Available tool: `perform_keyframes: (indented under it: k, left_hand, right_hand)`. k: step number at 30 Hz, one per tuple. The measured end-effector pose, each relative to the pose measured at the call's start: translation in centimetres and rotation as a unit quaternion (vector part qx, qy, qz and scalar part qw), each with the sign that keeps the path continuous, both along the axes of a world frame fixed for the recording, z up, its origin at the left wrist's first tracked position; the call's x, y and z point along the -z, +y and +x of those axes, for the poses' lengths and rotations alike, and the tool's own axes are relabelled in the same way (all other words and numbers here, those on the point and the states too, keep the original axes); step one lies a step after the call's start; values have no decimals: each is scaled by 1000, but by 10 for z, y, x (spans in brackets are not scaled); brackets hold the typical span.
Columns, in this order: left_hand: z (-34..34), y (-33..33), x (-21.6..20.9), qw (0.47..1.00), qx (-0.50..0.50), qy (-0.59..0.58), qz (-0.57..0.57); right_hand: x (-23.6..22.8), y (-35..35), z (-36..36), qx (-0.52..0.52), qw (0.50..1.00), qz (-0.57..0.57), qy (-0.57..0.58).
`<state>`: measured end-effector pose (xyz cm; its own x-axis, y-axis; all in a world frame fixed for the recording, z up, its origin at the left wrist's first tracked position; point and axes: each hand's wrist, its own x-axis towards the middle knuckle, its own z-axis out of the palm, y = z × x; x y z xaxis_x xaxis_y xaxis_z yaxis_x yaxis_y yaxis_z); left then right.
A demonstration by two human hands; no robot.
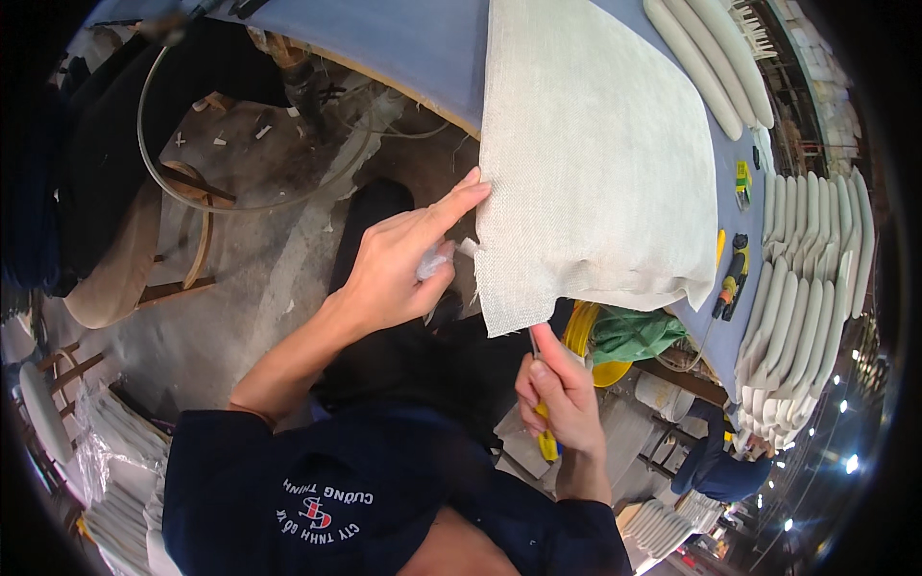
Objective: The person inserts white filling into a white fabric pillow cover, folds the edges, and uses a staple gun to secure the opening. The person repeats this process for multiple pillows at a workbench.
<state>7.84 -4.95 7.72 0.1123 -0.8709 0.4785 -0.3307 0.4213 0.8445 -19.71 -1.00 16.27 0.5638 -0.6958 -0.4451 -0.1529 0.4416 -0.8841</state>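
A pale grey woven fabric (pixel 591 163) lies over a broad padded panel at the table's near edge, and a loose flap (pixel 514 300) hangs at its near left corner. The stretched forefinger of my left hand (pixel 394 264) touches the fabric's left edge. Its other fingers curl around a crumpled, whitish, translucent piece (pixel 432 262). Below the flap, my right hand (pixel 565 389) is closed around a slim tool with a yellow handle (pixel 545 437). The tool's thin metal end reaches up to the flap's lower edge; its exact kind is unclear.
The blue-grey table (pixel 432 48) holds long padded pieces (pixel 706 58), a small green-yellow box (pixel 742 184) and a black-and-orange hand tool (pixel 732 283). Green cloth (pixel 629 334) sits in a yellow container (pixel 607 372) below. Stacked pale panels (pixel 802 317) stand right; a hose (pixel 144 134) loops left.
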Motion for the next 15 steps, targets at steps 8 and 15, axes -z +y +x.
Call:
perform_keyframes:
  k: [8, 15]
  left_hand:
    - [-1, -3, -5, 997, -16, -62, -41]
    - [10, -1, -8, 998, 34, 41, 36]
  right_hand:
    - [1, -25, -21, -81, 995, -42, 45]
    - [11, 0, -22, -2, 1000, 27, 0]
